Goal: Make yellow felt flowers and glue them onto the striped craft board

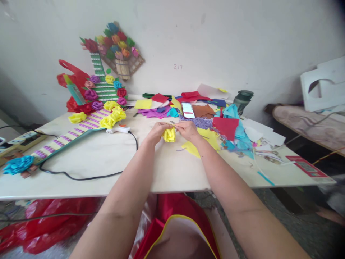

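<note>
A small rolled yellow foam flower (pixel 169 135) hangs between my two hands above the pale table (pixel 107 158). My left hand (pixel 157 130) is closed, pinching the flower's left side. My right hand (pixel 188 129) is closed too, fingers pinched on its top edge, where a thin stick-like piece pokes out. A yellow foam sheet (pixel 207 140) lies under my right wrist.
A white glue gun (pixel 118 130) with a black cord (pixel 81 176) lies left of my hands. Flower-covered craft pieces (pixel 97 108) fill the back left. Coloured foam sheets (pixel 172 104), a phone (pixel 188 109) and a dark bottle (pixel 242 100) sit behind. Scraps crowd the right.
</note>
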`<state>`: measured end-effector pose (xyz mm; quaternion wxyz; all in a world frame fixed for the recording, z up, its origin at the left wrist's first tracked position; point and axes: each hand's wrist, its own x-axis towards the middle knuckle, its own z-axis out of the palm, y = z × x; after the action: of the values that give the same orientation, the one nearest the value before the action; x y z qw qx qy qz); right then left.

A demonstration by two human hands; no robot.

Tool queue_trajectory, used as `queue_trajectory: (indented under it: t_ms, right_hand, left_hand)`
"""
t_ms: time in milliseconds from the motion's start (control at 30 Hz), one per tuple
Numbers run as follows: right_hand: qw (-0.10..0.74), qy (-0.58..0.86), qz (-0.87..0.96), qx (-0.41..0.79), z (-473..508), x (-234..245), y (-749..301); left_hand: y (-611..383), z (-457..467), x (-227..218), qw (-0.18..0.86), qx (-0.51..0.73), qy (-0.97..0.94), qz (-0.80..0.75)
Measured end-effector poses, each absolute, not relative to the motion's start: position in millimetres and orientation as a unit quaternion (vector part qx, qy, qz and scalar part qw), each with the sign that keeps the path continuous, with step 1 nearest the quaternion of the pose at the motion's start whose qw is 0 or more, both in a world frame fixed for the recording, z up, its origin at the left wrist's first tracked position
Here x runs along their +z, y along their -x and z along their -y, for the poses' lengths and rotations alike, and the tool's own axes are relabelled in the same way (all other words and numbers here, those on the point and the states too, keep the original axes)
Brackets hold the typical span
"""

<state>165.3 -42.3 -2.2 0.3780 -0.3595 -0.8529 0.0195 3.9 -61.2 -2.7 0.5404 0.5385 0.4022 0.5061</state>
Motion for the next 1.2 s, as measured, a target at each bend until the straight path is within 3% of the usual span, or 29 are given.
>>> queue_trajectory:
  t_ms: [567,1200]
  right_hand:
    - [0.463,0.325,0.808,0.164,36.3,-2.1,-165.9]
    - [0.458,0.381,0.715,0.367,49.7,8.5,-162.7]
  left_hand:
    - [-4.2,62.9,-2.7,0.556,0.507,-0.524,-0.399]
    - [-6.0,65.1,0.7,0.529,0.493,-0.542,-0.428]
